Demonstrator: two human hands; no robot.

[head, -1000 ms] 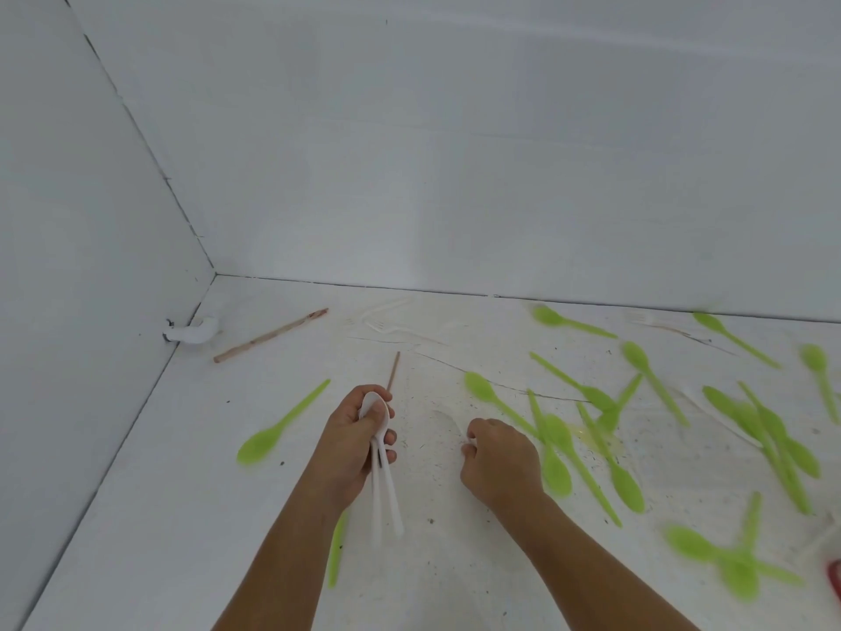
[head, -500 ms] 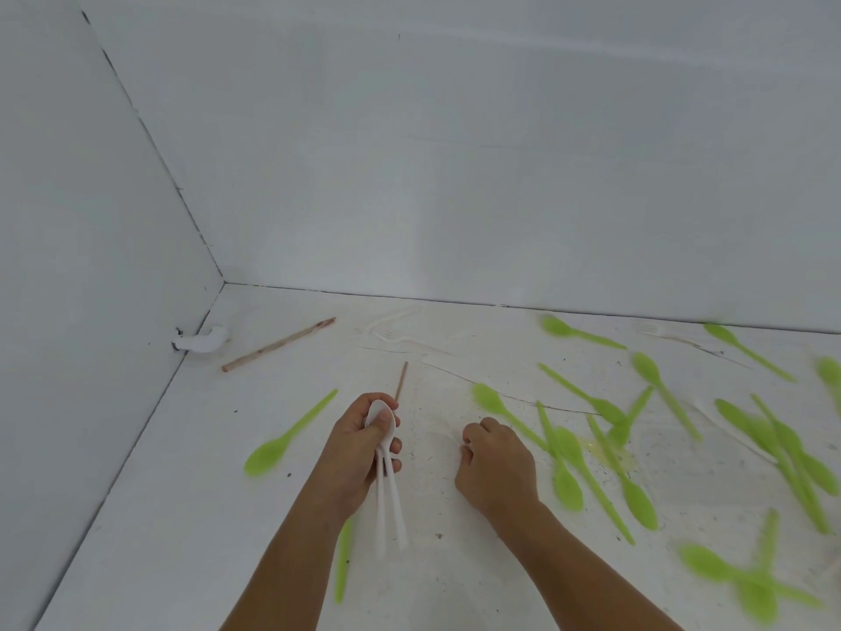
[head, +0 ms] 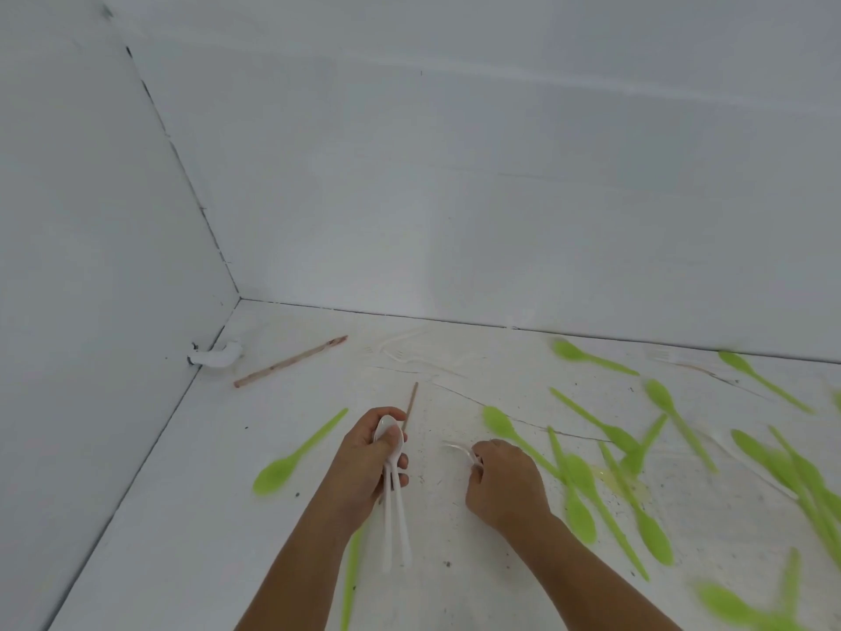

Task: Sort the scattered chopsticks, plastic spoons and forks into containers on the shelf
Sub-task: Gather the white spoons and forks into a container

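My left hand [head: 364, 462] grips a bundle of white plastic spoons [head: 394, 503], bowls up, handles hanging down toward me. My right hand [head: 503, 482] is closed on a clear plastic spoon [head: 459, 449] whose bowl sticks out to the left, just off the white floor. A thin brown chopstick [head: 412, 403] lies just beyond my left hand, and a second chopstick [head: 291, 361] lies near the left wall. Several green plastic spoons [head: 578, 489] are scattered to the right; one green spoon [head: 298, 450] lies left of my left hand.
White walls close in the far side and the left, meeting at a corner. A small white lump [head: 218, 356] sits at the foot of the left wall. Faint clear cutlery [head: 409, 352] lies near the back wall. Another green spoon handle [head: 350, 580] lies under my left forearm.
My right hand has lifted a clear spoon from the floor and shifted slightly right. My left hand keeps its grip on the white spoons. The view has panned a little left.
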